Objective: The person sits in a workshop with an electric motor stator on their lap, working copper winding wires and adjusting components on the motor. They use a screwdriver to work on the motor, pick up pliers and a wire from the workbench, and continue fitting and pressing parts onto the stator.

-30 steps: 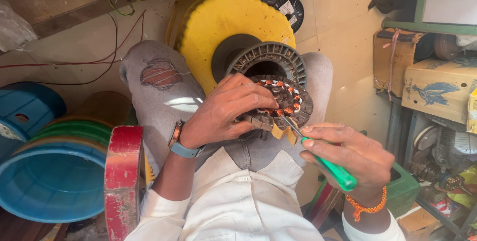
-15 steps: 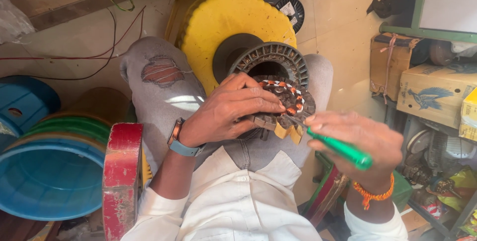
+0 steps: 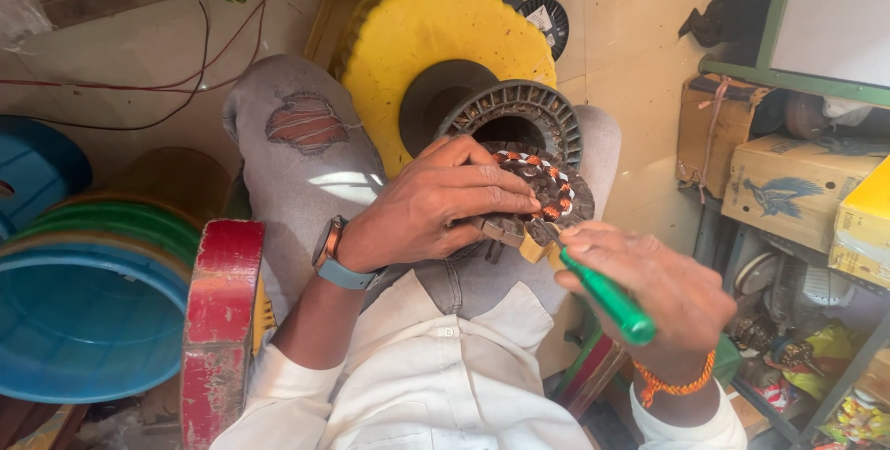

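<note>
My left hand [image 3: 436,204] grips a round motor stator [image 3: 547,192] wound with copper coils, holding it over my lap. In my right hand [image 3: 658,292] is a green-handled screwdriver [image 3: 607,299], its tip against the stator's lower edge by a yellowish insert [image 3: 532,248]. Behind the stator, a second, bare grey ring-shaped stator core [image 3: 515,116] rests on my knee. I wear a watch [image 3: 332,260] on the left wrist and an orange thread [image 3: 681,383] on the right.
A large yellow spool [image 3: 436,42] stands beyond my knees. Blue and green spools [image 3: 83,302] and a red flange [image 3: 218,320] sit at the left. Cardboard boxes [image 3: 788,181] and cluttered shelves fill the right. Wires [image 3: 139,88] trail on the floor.
My right hand has tilted the screwdriver so the handle points lower right, and the hand has shifted slightly along the stator's lower edge. My left hand keeps its hold.
</note>
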`<state>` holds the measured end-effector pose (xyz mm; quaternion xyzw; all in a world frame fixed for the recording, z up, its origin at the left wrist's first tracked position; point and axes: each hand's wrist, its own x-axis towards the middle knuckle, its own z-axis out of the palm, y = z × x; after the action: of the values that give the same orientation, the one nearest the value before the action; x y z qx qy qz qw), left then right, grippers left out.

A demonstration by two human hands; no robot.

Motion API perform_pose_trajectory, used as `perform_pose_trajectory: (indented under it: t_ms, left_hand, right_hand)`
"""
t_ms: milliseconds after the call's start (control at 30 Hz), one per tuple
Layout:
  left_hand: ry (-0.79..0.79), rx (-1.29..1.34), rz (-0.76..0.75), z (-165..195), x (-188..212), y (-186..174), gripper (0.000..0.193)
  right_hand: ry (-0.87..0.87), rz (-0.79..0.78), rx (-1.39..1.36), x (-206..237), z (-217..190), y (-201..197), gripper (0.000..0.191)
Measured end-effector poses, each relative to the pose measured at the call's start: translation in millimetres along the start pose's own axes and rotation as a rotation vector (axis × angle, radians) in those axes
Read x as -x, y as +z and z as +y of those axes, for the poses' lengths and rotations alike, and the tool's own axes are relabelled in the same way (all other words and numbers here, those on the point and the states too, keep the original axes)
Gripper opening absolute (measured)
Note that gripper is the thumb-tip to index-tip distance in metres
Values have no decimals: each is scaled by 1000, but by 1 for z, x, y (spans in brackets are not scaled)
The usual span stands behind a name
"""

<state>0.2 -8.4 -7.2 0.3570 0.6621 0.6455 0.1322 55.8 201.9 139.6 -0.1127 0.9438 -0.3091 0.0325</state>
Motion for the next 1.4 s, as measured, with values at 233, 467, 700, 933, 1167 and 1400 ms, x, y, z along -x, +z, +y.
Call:
perform_pose_trajectory:
  t_ms: [233,467,700,933,1167,1400]
  left_hand:
    - [-3,10,4,1,2,-2,53]
    - [-31,15,4,3,4,-2,53]
    - [10,19,-32,2,-1,-3,57]
    - [-59,97,-37,3,1,-6,70]
    - [-4,92,-16,4,5,-10,57]
    - [-13,100,-13,5,11,-10,52]
  right_hand:
    - [14,137,-201,13,9,16,26]
    - [8,93,-164,19,11,19,24]
    - [166,174,-396,29,28,15,28]
    - [24,448,-503,42,32,18,35]
    - [31,243,-186,22,7,23,29]
    - [15,154,19,12,-9,22,23]
